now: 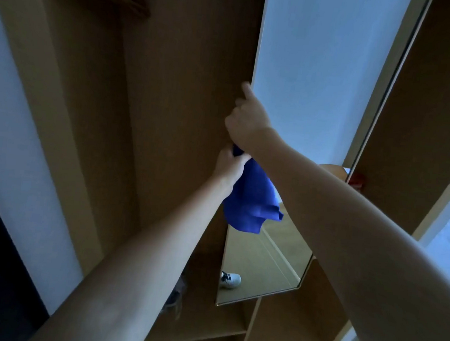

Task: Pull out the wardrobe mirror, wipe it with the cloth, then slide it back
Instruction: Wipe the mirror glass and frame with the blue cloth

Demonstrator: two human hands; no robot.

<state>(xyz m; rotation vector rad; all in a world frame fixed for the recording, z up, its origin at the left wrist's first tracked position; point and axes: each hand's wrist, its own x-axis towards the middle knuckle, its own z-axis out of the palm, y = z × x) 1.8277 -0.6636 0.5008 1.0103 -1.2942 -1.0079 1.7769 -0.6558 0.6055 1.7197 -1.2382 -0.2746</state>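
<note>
Mirror (308, 96) edge is being gripped by the curled fingers (246, 90) of the right hand (248, 120); left hand (230, 165), just below, is clutching a blue cloth (251, 203) hanging against the glass; mirror is standing upright inside the open wardrobe (189, 70).

Dim, bluish light; the mirror (309, 82) shows a pale bright reflection while the wardrobe interior (172, 82) lies in brown shadow. Straight edges bow outward, and details look slightly soft.

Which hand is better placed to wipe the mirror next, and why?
Probably the left hand: it grips the blue cloth beside the mirror, while the right hand holds the mirror's edge.
</note>
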